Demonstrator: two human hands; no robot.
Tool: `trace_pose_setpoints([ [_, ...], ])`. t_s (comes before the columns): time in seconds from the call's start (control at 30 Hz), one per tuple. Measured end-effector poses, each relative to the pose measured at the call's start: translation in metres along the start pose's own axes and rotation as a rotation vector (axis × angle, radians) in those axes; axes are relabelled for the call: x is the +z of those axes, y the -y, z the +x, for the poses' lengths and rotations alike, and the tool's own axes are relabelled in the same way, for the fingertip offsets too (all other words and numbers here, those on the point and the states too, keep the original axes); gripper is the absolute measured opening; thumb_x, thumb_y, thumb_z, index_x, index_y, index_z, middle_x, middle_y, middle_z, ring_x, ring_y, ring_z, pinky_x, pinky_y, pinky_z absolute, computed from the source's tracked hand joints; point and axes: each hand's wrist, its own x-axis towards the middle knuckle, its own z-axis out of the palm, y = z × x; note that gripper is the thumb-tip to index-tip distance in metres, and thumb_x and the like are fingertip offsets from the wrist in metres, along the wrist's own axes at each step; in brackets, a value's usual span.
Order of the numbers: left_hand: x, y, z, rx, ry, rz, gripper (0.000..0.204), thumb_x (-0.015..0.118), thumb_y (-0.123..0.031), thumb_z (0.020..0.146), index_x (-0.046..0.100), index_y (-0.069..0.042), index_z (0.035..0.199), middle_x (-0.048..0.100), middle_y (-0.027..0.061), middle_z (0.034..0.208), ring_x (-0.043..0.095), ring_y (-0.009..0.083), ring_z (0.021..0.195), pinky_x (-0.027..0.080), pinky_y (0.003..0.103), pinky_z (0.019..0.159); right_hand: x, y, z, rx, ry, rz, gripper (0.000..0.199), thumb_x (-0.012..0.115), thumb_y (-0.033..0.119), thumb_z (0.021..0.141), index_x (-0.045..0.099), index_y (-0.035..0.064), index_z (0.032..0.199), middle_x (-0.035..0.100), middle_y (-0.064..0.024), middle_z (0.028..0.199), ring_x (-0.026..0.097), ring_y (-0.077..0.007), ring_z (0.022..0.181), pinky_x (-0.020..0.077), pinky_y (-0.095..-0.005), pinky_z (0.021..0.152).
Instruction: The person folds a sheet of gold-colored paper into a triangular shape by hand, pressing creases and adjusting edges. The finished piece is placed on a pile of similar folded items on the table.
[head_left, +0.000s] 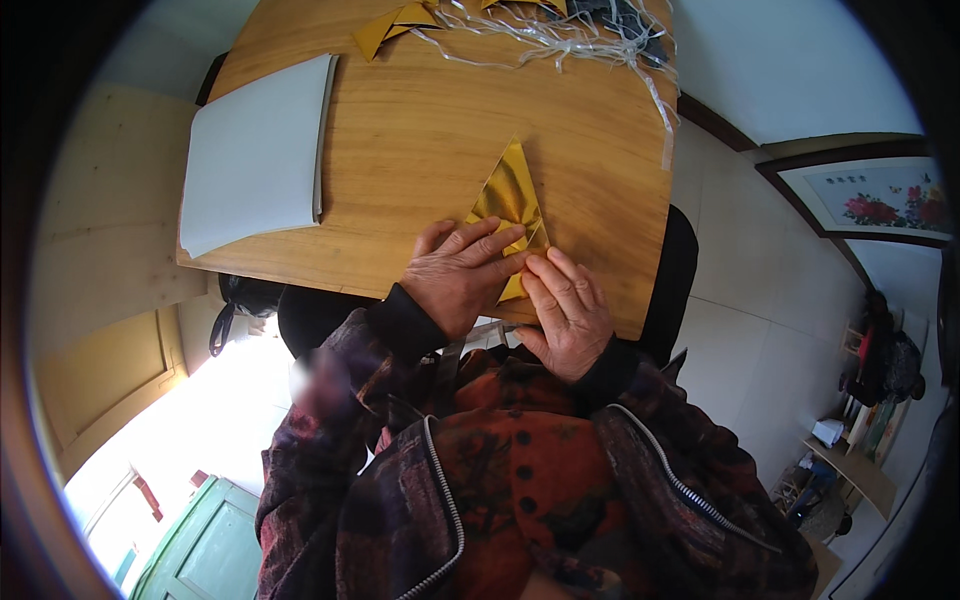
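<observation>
A sheet of shiny gold paper (512, 190), folded into a tall narrow triangle, lies near the front edge of the wooden table, its tip pointing away from me. My left hand (455, 270) rests on it from the left, palm down, fingers stretched across its lower part and pressing it to the tabletop. From the right, my right hand (570, 305) has its bent fingertips together on the paper's lower right edge, close to the left fingertips, with its thumb apart from them. The left thumb and part of the paper's lower end are hidden under my hands.
White paper sheets (258, 155) lie stacked at the table's left. At the far edge are another folded gold piece (398, 25) and a tangle of clear plastic strips (590, 45). A dark chair (682, 265) stands by the right edge. A framed flower picture (870, 195) is on the right.
</observation>
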Motion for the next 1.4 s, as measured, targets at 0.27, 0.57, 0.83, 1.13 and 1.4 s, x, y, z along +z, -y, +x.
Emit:
trace_pose_setpoints([
  [0.27,-0.001,0.0,0.001,0.007,-0.006,-0.032,0.044,0.067,-0.023,0.08,0.064,-0.019,0.123,0.05,-0.0016,0.142,0.044,0.0196,0.131,0.031,0.046,0.105,0.011,-0.006,-0.017,-0.046,0.16,-0.084,0.086,0.08,0.044,0.064,0.048,0.017,0.139,0.034,-0.0122,0.153,0.031,-0.0294,0.142,0.0265,-0.0504,0.113],
  [0.57,-0.003,0.0,0.0,-0.023,0.01,-0.103,0.05,0.072,-0.032,0.075,0.063,-0.021,0.123,0.049,-0.002,0.144,0.043,0.0184,0.132,0.03,0.043,0.106,0.012,-0.011,-0.018,-0.125,0.186,-0.171,0.085,0.077,0.052,0.063,0.047,0.0299,0.14,0.033,-0.0139,0.154,0.031,-0.0299,0.142,0.0271,-0.0503,0.112],
  [0.83,-0.007,-0.001,0.002,0.001,0.011,-0.061,0.048,0.07,-0.027,0.079,0.062,-0.02,0.125,0.05,-0.0013,0.142,0.043,0.0201,0.132,0.03,0.047,0.106,0.002,-0.012,-0.015,-0.086,0.13,-0.011,0.077,0.077,0.041,0.071,0.048,0.0188,0.139,0.037,-0.015,0.15,0.033,-0.032,0.14,0.0293,-0.0495,0.111],
  [1.13,-0.002,-0.001,0.001,0.021,-0.025,-0.023,0.04,0.065,-0.015,0.085,0.063,-0.021,0.125,0.053,0.001,0.139,0.046,0.0227,0.129,0.033,0.045,0.104,0.004,-0.011,-0.021,-0.039,0.137,-0.009,0.085,0.079,0.033,0.069,0.044,0.0028,0.14,0.036,-0.0122,0.152,0.03,-0.0284,0.143,0.0249,-0.047,0.115],
  [1.4,-0.003,0.0,0.004,0.031,-0.01,-0.023,0.041,0.065,-0.015,0.085,0.063,-0.021,0.125,0.051,0.0011,0.141,0.046,0.0232,0.129,0.032,0.045,0.104,0.004,-0.01,-0.018,-0.058,0.178,-0.103,0.091,0.077,0.042,0.069,0.041,0.005,0.144,0.032,-0.0126,0.154,0.028,-0.0286,0.144,0.021,-0.0464,0.116],
])
